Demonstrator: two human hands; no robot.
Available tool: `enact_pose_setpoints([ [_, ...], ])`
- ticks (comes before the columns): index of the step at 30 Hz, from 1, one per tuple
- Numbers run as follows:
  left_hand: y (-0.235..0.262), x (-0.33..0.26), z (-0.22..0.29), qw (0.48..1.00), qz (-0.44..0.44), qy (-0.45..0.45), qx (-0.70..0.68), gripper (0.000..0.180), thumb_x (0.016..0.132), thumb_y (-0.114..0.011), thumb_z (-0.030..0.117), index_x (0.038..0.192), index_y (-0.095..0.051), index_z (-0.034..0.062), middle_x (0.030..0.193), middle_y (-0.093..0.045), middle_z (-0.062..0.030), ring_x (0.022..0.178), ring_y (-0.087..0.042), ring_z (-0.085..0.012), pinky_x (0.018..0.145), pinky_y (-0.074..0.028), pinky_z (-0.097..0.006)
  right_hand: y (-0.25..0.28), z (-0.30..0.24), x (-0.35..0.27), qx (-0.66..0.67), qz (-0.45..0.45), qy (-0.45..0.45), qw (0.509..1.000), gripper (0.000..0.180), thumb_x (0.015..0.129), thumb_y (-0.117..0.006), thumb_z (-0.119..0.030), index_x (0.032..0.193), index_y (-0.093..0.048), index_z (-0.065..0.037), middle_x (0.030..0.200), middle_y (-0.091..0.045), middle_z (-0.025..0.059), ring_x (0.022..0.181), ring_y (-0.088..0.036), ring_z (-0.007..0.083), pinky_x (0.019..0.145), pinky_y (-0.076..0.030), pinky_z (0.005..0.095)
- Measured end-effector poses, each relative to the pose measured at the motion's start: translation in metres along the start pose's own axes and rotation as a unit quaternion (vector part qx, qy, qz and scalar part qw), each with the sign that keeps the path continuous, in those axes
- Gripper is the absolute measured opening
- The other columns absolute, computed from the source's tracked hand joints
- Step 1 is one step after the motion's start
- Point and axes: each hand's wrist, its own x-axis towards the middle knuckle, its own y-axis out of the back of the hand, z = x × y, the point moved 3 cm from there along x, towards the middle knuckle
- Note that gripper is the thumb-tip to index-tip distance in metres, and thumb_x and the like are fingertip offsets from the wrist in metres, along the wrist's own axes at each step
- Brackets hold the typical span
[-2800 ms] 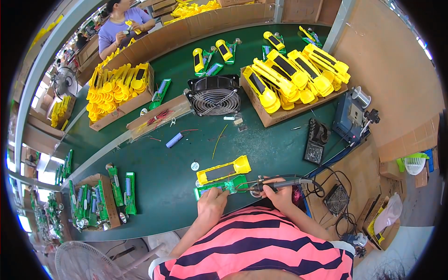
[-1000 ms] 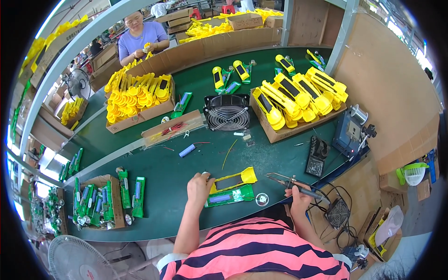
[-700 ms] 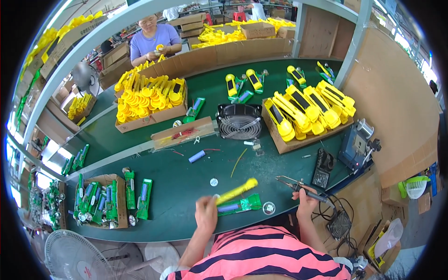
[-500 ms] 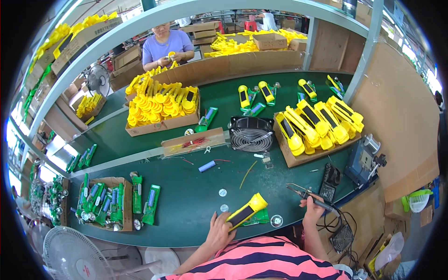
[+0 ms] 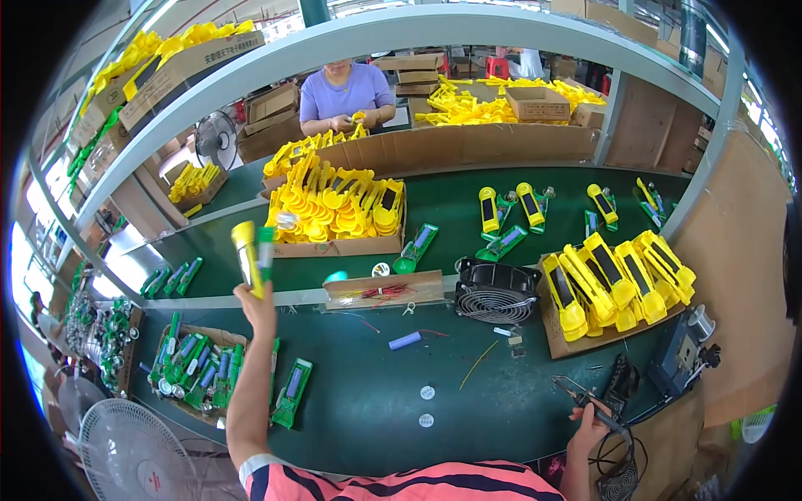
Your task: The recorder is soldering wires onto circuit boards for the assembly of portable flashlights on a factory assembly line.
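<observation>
My left hand [image 5: 258, 307] is raised on a stretched arm over the left side of the bench. Its fingers are closed round the lower end of a yellow flashlight housing [image 5: 245, 255], with a green flashlight body [image 5: 265, 249] beside it. A shiny round reflector [image 5: 286, 220] shows near their upper end; its link to them is unclear. At the right, my right hand [image 5: 589, 427] grips a soldering iron [image 5: 611, 417], its tip pointing up and left. Below the left forearm stands a cardboard box [image 5: 236, 337] with several green bodies holding blue cells.
A carton [image 5: 334, 248] of yellow housings stands behind the divider. On the right are a black fan [image 5: 496, 292], another carton [image 5: 614, 334] of housings and a soldering station [image 5: 681, 351]. A blue cell [image 5: 405, 341] lies mid-bench. A person [image 5: 347, 92] works across the bench.
My left hand has swung from the front of the bench up and left, carrying the yellow housing and green body. The right hand keeps the soldering iron. The view has shifted.
</observation>
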Motion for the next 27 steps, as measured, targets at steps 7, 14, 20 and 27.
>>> enact_pose_setpoints([
  [7,-0.058,0.078,-0.17,0.934,0.12,0.319,0.107,0.065,0.062,-0.068,0.041,0.096,-0.039,-0.0054,0.091,-0.054,-0.0181,0.08,-0.056,-0.0324,0.073,-0.047,-0.039,0.001,-0.005,0.007,0.001,0.002,-0.03,1.0,0.015,0.081,-0.052,-0.007,0.093,-0.049,0.001,0.065,-0.056,0.0106,0.051,-0.052,0.0139,0.048,-0.044,0.0235],
  [14,-0.114,0.093,-0.176,0.948,-0.26,0.177,0.04,0.053,0.069,-0.065,0.038,0.1,-0.053,-0.0029,0.093,-0.057,-0.0114,0.08,-0.055,-0.0213,0.065,-0.044,-0.035,0.002,-0.013,0.006,0.019,-0.011,-0.046,0.999,0.018,0.079,-0.051,-0.002,0.095,-0.047,0.003,0.068,-0.057,0.014,0.052,-0.056,0.016,0.048,-0.047,0.0242],
  [20,-0.051,0.087,-0.045,0.872,-0.319,-0.114,0.353,0.034,0.073,-0.051,0.033,0.079,-0.061,0.0018,0.082,-0.059,-0.0188,0.078,-0.056,-0.0343,0.068,-0.045,-0.042,-0.013,-0.028,0.054,-0.156,-0.136,0.211,0.955,0.019,0.078,-0.051,0.0,0.097,-0.049,0.003,0.072,-0.059,0.0107,0.062,-0.057,0.0156,0.06,-0.047,0.0262],
  [27,0.041,-0.019,0.058,0.718,-0.538,-0.173,0.406,0.037,0.066,-0.063,0.034,0.065,-0.061,-0.0029,0.071,-0.059,-0.021,0.069,-0.058,-0.0334,0.065,-0.046,-0.041,-0.08,-0.071,0.139,-0.285,-0.108,0.273,0.912,0.031,0.084,-0.043,-0.004,0.114,-0.039,0.003,0.112,-0.05,0.0149,0.106,-0.047,0.025,0.089,-0.036,0.0306],
])
